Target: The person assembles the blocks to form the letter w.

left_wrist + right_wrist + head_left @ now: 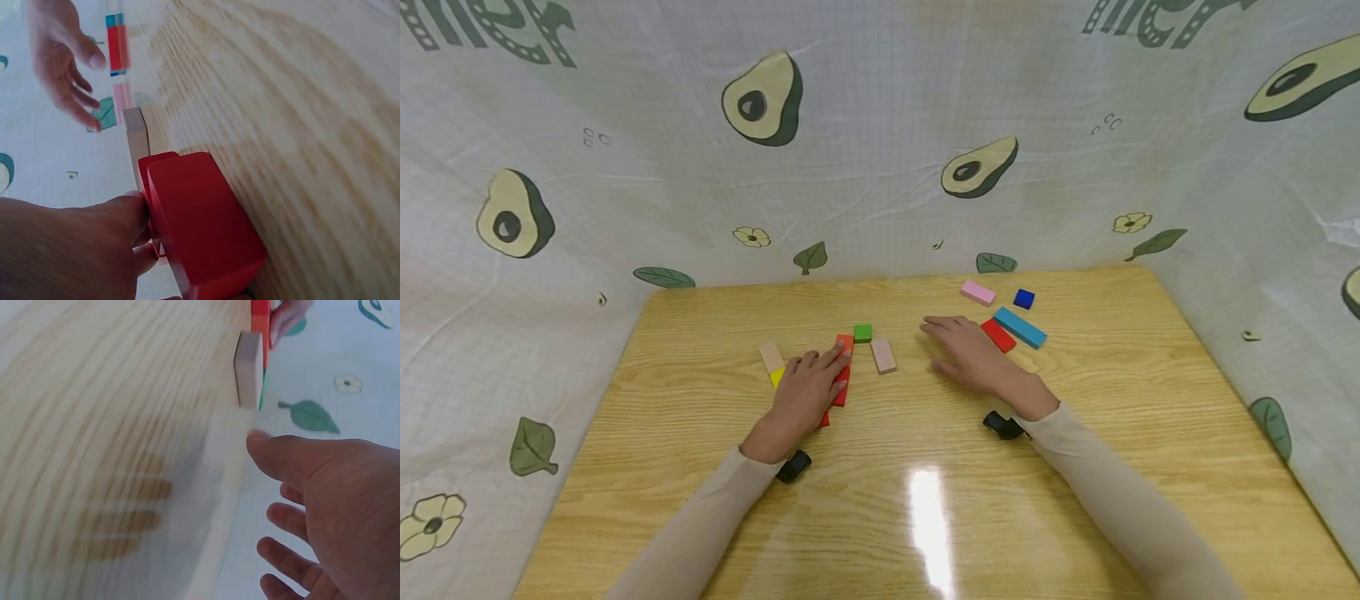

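My left hand (805,387) lies over a group of blocks, its fingers stretched across an orange-red block (845,340) and its thumb touching the red block (841,393) below that. Another red block (824,420) shows partly under the hand; in the left wrist view a red block (206,219) fills the foreground. A yellow block (777,377), partly covered, touches a beige block (771,357) left of the hand. With relaxed, spread fingers, my right hand (966,354) hovers above the table, holding nothing. Between the hands lie a green cube (862,333) and a pale wooden block (883,356).
Beyond the right hand lie a red block (998,336), a long blue block (1020,327), a pink block (978,292) and a dark blue cube (1024,298). A patterned cloth (880,208) stands behind the wooden table (880,517) and along its sides.
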Action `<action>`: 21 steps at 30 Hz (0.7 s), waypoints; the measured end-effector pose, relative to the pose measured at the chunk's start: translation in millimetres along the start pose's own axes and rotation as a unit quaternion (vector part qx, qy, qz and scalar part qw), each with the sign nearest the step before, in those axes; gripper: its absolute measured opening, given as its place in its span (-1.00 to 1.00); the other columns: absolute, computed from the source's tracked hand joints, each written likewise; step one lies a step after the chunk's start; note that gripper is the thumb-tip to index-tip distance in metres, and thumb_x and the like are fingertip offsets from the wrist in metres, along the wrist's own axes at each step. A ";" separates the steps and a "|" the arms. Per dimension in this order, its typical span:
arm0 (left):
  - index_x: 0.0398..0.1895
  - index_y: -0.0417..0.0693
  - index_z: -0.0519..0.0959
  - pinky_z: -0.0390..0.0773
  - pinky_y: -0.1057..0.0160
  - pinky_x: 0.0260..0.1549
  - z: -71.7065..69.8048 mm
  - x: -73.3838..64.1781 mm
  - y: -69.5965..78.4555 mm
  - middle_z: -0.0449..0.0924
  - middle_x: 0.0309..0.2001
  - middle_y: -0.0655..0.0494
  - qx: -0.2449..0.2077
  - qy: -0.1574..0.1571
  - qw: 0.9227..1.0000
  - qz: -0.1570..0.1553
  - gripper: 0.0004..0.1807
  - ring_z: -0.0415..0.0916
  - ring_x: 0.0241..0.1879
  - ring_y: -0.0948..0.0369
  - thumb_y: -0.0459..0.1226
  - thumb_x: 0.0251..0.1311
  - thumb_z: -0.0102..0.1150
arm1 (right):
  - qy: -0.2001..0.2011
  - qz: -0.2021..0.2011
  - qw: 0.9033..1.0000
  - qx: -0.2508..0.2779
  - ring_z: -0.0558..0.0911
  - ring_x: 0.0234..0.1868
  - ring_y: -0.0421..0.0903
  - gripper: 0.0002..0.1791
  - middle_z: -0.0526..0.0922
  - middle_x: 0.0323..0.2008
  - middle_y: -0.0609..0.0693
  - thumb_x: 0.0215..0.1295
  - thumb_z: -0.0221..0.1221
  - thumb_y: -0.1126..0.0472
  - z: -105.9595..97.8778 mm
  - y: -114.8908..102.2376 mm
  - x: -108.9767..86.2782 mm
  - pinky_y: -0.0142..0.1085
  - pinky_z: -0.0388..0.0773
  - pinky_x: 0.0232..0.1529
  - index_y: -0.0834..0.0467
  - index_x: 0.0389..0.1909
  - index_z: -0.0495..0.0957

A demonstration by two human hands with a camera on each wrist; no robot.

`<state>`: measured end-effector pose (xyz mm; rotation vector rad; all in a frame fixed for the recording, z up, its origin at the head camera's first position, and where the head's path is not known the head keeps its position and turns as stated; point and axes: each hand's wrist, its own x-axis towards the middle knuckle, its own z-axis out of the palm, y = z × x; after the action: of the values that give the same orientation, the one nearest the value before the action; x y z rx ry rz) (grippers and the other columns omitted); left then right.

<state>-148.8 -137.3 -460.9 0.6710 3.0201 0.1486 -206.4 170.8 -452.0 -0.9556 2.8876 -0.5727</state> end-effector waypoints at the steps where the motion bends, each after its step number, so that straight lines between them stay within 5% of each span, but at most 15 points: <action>1: 0.53 -0.04 0.46 0.39 -0.18 0.35 0.3 -0.1 -0.1 0.35 0.57 -0.03 0.000 0.000 1.000 -0.001 -0.47 0.38 0.40 -0.17 -0.11 0.60 0.10 | 0.002 0.004 1.000 0.000 0.40 0.47 0.30 -0.31 0.40 0.51 0.27 0.43 0.36 0.21 -1.5 2.3 -2.4 0.20 0.30 0.48 0.30 0.50 0.41; 21: 0.56 -0.04 0.43 0.39 -0.17 0.35 3.3 0.0 -1.4 0.35 0.57 -0.02 0.011 0.002 1.000 0.003 -0.46 0.38 0.38 -0.16 -0.10 0.61 0.07 | 0.014 0.077 0.997 -0.005 0.30 0.50 0.40 -0.27 0.36 0.51 0.36 0.42 0.37 0.25 -19.9 58.7 -50.6 0.34 0.20 0.47 0.37 0.51 0.35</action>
<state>-149.1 -138.3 -464.4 0.6820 3.0289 0.1174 -201.9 250.4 -458.2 -0.7229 2.9570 -0.5638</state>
